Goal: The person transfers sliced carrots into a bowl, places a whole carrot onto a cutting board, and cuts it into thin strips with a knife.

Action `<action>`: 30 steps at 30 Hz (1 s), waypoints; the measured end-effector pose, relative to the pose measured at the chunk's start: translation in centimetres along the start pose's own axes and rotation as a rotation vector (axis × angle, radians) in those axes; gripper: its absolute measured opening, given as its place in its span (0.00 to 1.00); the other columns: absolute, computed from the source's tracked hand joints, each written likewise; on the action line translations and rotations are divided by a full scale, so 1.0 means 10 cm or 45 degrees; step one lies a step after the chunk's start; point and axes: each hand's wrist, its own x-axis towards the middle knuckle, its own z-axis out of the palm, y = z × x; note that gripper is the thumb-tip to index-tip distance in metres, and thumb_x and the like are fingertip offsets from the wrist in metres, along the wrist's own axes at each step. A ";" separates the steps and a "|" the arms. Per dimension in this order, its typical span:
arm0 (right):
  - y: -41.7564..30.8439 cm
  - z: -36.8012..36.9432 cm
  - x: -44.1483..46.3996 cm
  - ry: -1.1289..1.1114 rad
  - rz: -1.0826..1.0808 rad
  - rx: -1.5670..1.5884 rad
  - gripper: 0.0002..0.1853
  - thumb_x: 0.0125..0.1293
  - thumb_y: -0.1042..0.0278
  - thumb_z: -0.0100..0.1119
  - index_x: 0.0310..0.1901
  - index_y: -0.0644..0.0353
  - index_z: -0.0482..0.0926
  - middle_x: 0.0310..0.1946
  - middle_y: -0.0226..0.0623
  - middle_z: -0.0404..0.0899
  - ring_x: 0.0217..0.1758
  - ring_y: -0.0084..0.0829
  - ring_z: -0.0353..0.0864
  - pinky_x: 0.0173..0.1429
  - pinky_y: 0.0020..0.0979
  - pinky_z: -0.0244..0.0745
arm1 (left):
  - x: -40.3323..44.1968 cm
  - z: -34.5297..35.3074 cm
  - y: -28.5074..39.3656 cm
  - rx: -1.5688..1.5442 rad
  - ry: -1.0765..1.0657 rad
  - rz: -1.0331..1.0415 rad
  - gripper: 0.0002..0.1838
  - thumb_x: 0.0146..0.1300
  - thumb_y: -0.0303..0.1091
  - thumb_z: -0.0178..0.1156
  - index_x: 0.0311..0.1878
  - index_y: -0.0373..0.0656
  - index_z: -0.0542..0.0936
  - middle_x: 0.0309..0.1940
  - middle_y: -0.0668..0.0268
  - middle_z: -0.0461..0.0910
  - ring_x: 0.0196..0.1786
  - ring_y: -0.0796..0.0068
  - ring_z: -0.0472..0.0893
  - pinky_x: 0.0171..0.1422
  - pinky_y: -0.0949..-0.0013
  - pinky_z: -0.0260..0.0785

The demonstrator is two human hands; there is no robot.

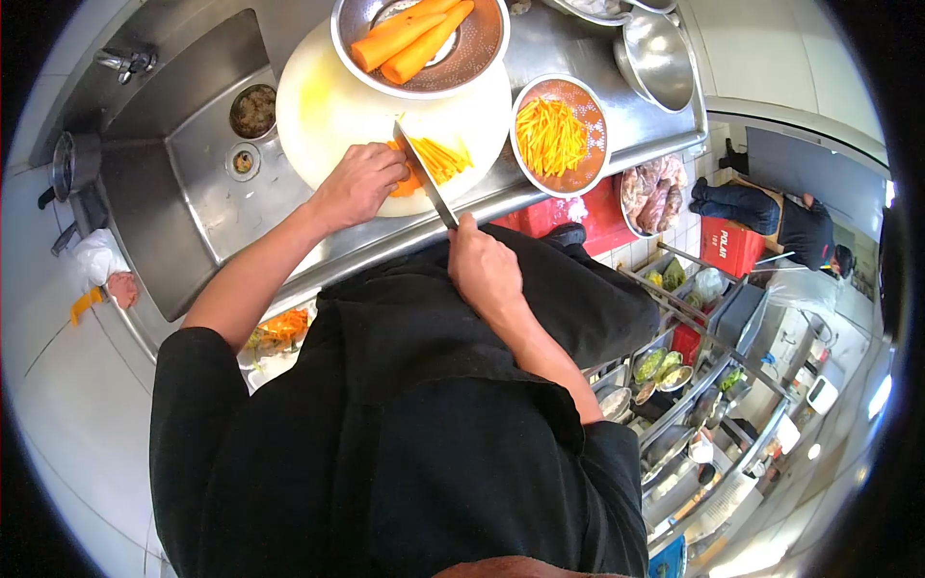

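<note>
Head view: a person in black stands at a steel counter, cutting carrot on a round white cutting board (302, 144). The left hand (364, 183) has its fingers bent together and holds down a piece of orange carrot (406, 183). The right hand (485, 268) is closed around the handle of a knife (427, 175), whose blade lies between the held piece and a group of thin carrot strips (443, 160) on the board. At the board's far side, a metal colander (488, 69) contains whole peeled carrots (400, 39). Just beside the board, to the right, a second colander (590, 176) contains more cut strips (551, 138). Left of the board is a sink (198, 169); at the upper right, a steel bowl (655, 63). Well apart, at the right, a co-worker (805, 231) bends near a red crate (729, 248) lettered "POLAR".
</note>
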 end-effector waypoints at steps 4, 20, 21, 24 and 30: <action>0.05 0.25 0.19 0.107 -0.112 0.033 0.05 0.71 0.73 0.52 0.42 0.65 0.73 0.27 0.57 0.86 0.33 0.56 0.89 0.40 0.55 0.84 | -0.01 -0.01 0.00 -0.040 -0.026 -0.020 0.10 0.63 0.29 0.64 0.47 0.42 0.82 0.50 0.62 0.81 0.58 0.58 0.78 0.63 0.55 0.67; 0.02 -0.12 -0.03 0.010 -0.061 0.075 0.11 0.77 0.64 0.52 0.44 0.66 0.74 0.27 0.57 0.85 0.34 0.57 0.89 0.41 0.56 0.83 | -0.04 -0.02 0.03 -0.048 0.018 -0.038 0.10 0.62 0.27 0.64 0.47 0.41 0.83 0.51 0.60 0.82 0.59 0.58 0.79 0.65 0.56 0.67; 0.02 -0.09 -0.05 -0.025 -0.025 0.066 0.12 0.77 0.64 0.53 0.44 0.66 0.74 0.27 0.58 0.86 0.34 0.57 0.89 0.41 0.56 0.83 | -0.03 -0.02 0.03 -0.052 0.006 -0.036 0.10 0.62 0.27 0.64 0.47 0.41 0.83 0.51 0.60 0.82 0.59 0.58 0.79 0.65 0.56 0.67; 0.04 0.30 0.13 0.054 -0.053 0.051 0.12 0.77 0.63 0.53 0.44 0.66 0.75 0.27 0.57 0.86 0.34 0.57 0.89 0.41 0.56 0.84 | -0.05 0.04 -0.02 -0.066 0.090 0.022 0.10 0.62 0.26 0.64 0.47 0.41 0.83 0.51 0.60 0.82 0.59 0.57 0.79 0.65 0.56 0.67; 0.16 0.30 0.23 0.140 -0.084 0.120 0.15 0.78 0.58 0.56 0.45 0.65 0.74 0.25 0.58 0.84 0.30 0.60 0.87 0.38 0.58 0.82 | -0.05 0.04 0.04 -0.075 0.093 -0.020 0.09 0.62 0.26 0.64 0.46 0.40 0.82 0.50 0.59 0.82 0.58 0.56 0.79 0.66 0.55 0.67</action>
